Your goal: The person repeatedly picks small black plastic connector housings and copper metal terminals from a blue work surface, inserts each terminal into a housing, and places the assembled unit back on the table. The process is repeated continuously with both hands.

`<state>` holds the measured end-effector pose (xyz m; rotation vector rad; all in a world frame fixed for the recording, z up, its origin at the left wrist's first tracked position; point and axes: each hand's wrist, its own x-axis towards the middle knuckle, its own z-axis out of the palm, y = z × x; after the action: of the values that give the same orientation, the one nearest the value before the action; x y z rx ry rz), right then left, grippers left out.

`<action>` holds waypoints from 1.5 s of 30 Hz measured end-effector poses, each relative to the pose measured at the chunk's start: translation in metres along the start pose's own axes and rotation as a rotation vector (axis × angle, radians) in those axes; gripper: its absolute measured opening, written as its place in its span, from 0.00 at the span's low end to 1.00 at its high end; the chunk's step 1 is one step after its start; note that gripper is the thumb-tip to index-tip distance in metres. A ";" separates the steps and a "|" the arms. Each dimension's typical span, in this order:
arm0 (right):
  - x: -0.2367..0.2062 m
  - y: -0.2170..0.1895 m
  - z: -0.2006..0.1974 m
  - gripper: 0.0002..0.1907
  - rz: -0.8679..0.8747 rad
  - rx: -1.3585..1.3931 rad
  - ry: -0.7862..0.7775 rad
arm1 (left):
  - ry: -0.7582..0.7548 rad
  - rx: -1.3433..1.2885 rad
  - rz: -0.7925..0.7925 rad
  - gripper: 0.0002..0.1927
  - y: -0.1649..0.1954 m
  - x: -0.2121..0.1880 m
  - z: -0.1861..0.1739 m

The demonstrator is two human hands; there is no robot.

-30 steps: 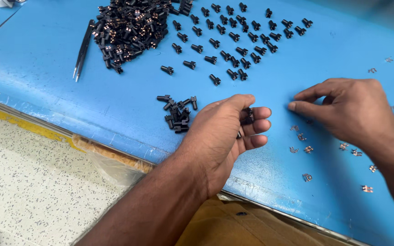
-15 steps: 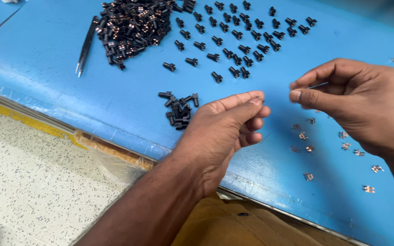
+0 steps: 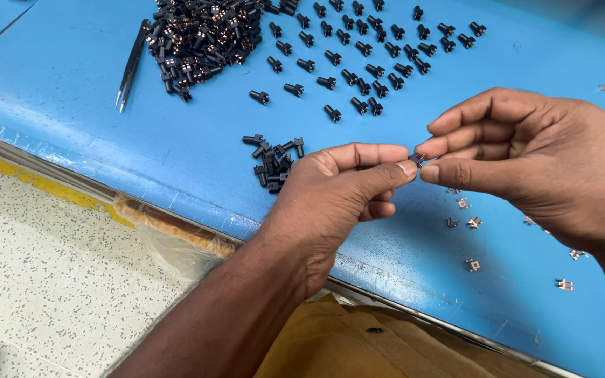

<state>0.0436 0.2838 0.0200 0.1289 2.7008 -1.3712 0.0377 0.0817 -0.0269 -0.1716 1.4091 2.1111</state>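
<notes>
- Head view: the left hand [image 3: 330, 192] and the right hand [image 3: 533, 164] meet above the blue table [image 3: 71, 91], close to its near edge.
- The fingertips of both hands pinch together on one tiny dark part [image 3: 416, 159]. It sits between the left thumb and first finger and the right thumb and fingers. It is too small to see well.
- The other fingers of the left hand are curled in. The other fingers of the right hand are bent loosely.
- Just to the left of the left hand lies a small clump of black parts [image 3: 272, 157]. There are about ten; they lie on top of each other, so I cannot count them all.
- Toward the far edge lies a big heap of black parts with coppery bits [image 3: 201, 38]. There are too many to count.
- To the right of the heap, about thirty single black parts [image 3: 365, 66] are spread out in loose rows.
- One pair of dark tweezers [image 3: 131, 70] lies to the left of the heap.
- Under and to the right of the right hand lie about seven small coppery metal clips [image 3: 472, 264], each apart from the next.
</notes>
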 end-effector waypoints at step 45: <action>0.178 -0.026 0.144 0.08 -0.719 -0.309 0.060 | 0.108 -0.305 -0.065 0.14 0.003 -0.029 -0.043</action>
<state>-0.1272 0.1569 -0.0683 -0.9159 3.1033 -1.0310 0.0504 0.0315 -0.0310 -0.4514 1.1157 2.2801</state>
